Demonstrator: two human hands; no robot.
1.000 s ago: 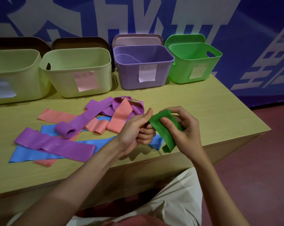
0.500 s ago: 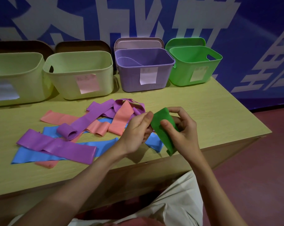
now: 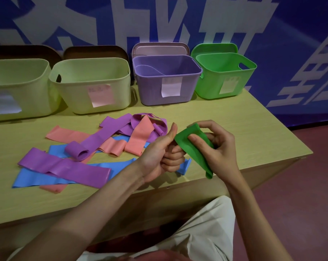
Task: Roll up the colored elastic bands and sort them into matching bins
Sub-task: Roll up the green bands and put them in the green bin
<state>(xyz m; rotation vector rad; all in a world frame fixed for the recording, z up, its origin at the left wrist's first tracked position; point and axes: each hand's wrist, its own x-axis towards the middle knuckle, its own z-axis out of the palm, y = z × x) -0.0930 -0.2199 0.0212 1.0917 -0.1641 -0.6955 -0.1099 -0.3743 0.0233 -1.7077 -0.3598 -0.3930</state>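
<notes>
Fingers: the right hand (image 3: 218, 147) pinches the flat green elastic band (image 3: 192, 147) between thumb and curled fingers at centre frame, above the table's near edge. The left hand (image 3: 163, 153) has its fingers curled into the palm and its thumb raised beside the band's upper corner; whether those fingers grip the band's end cannot be told from this angle.

Progress: early. The green elastic band is folded or partly wound, with a loose tail hanging toward the lower right, and is not yet in any bin. On the pale wooden table (image 3: 244, 129), left of centre, lie unsorted flat bands: purple bands (image 3: 65, 166), salmon-pink bands (image 3: 138, 136) and blue bands (image 3: 37, 178), overlapping in a heap. One purple band end (image 3: 77, 151) is curled, but none looks fully rolled.

Containers: four bins stand along the table's far edge. The green plastic bin (image 3: 225, 76) at upper right shows nothing inside. The purple plastic bin (image 3: 167, 80) appears to hold one curved purple strip. The two pale yellow-green bins (image 3: 91, 85) at upper left show no contents.
</notes>
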